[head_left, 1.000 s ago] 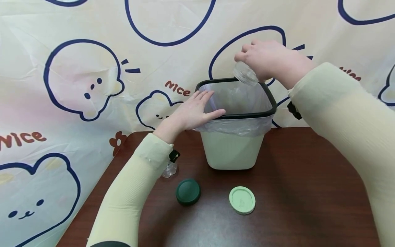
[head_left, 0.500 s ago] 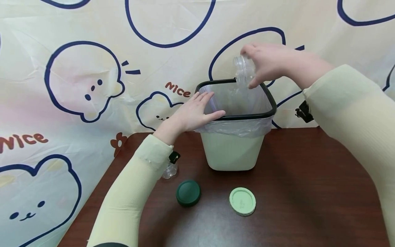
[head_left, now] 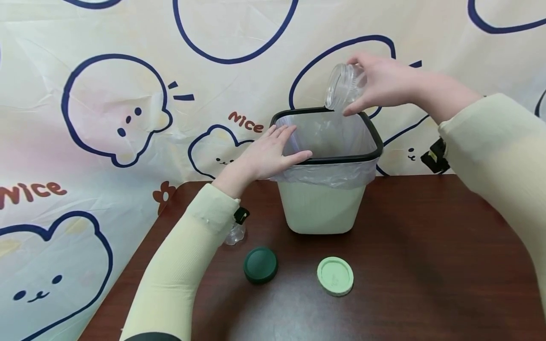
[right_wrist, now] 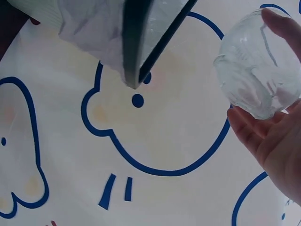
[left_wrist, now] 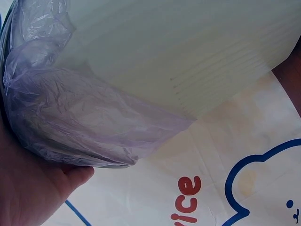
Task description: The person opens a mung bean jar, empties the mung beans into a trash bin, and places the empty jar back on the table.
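Observation:
My right hand (head_left: 386, 83) holds a clear plastic jar (head_left: 342, 87), thumb on the near side and fingers on the far side. The jar is tilted over the bin's back right rim, its lidless mouth facing left. In the right wrist view, the see-through jar (right_wrist: 258, 70) sits between thumb and fingertips. My left hand (head_left: 264, 154) rests with straight fingers across the left rim of a light green bin (head_left: 322, 208). A thin clear bag (head_left: 337, 175) lines the bin and folds over its black rim. The left wrist view shows the bag (left_wrist: 94, 113) beside the hand (left_wrist: 37, 183).
On the brown table (head_left: 409, 265) lie a dark green lid (head_left: 260, 265) and a light green lid (head_left: 335, 276). Another clear plastic item (head_left: 234, 234) stands partly hidden behind my left forearm. A patterned sheet (head_left: 239, 28) hangs behind the bin.
My right hand has moved a little to the right and turned, tipping the jar so its mouth now faces left. The left hand and the bin have stayed put.

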The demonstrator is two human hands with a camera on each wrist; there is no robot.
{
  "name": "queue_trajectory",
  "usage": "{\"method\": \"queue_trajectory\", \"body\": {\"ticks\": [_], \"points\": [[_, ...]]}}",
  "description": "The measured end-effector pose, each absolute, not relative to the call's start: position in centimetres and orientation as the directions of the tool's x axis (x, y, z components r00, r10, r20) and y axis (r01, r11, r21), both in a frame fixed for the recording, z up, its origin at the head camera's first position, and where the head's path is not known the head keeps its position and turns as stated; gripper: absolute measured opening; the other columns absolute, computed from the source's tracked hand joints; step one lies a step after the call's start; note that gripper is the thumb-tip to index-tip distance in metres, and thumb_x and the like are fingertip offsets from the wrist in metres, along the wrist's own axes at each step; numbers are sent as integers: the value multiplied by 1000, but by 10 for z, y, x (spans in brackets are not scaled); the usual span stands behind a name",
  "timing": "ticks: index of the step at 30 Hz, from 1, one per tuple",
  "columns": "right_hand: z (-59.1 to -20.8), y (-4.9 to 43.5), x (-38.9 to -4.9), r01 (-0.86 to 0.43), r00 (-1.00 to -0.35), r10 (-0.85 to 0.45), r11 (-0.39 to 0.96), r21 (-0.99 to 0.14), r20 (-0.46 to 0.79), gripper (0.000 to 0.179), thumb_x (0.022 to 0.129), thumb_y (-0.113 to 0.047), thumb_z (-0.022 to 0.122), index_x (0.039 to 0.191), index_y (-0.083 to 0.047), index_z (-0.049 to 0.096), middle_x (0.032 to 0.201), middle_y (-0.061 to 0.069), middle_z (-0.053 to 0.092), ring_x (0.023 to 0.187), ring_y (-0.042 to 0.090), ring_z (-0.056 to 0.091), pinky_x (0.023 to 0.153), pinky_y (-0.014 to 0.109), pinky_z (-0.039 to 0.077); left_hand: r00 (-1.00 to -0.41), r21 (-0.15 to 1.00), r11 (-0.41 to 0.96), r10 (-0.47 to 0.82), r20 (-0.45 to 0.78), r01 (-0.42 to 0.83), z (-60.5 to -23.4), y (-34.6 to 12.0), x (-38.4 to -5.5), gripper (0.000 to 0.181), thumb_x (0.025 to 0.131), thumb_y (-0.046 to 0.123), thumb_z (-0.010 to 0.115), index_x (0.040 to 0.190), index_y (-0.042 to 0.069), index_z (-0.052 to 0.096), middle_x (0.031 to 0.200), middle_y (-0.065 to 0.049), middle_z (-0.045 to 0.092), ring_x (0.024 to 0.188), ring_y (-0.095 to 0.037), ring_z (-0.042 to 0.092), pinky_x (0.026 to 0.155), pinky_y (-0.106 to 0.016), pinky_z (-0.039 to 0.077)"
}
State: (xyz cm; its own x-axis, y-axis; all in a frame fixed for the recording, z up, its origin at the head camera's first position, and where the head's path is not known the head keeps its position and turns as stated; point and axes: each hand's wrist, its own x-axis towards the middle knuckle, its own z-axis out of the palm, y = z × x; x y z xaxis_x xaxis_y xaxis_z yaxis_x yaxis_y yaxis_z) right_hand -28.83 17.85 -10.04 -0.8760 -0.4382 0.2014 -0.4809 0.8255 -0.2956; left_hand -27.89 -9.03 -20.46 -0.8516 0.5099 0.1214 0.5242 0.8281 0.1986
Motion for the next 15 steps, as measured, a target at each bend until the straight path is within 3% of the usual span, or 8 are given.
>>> {"method": "queue_trajectory", "body": {"ticks": [7,15], "points": [[-108,187,-288,-433,-901,-368,799,-418,231,104,79,-38,80,153,-4,14,146,30,32,122,47,40,96,66,35,-848,189,827,514,127,530,-204,-91,-279,90,89,73,38,155,14,22,158,-7,24,146,-28,13,116,-42,14],[-120,198,-289,-378,-925,-309,703,-602,221,99,86,-39,70,154,-5,7,154,25,21,135,46,25,104,69,21,-847,196,824,516,125,531,-205,-90,-280,90,90,72,39,155,13,22,158,-8,24,145,-29,14,116,-40,12]]}}
